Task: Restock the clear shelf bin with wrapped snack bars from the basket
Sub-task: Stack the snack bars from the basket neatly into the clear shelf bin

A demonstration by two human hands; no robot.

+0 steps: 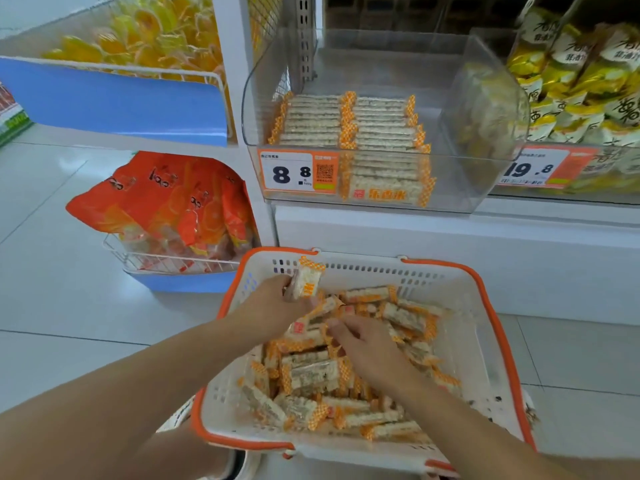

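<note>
Both arms reach down into the basket (460, 289), which sits on the floor below the shelf. Left hand (273, 308) holds the grip tight on one snack bar (306, 278), lifted near the basket's far left corner. Right hand (363, 344) lies on the heap of bars in the middle; I cannot tell if its fingers pinch one. Bars look light and a bit crumbly, with slippery wrappers, so hold them round the middle. Up above, the clear bin (485, 188) is part full.

Basket (460, 327) of snack bars (311, 372) on the floor — shelf bin (467, 188) behind, above it.
</note>
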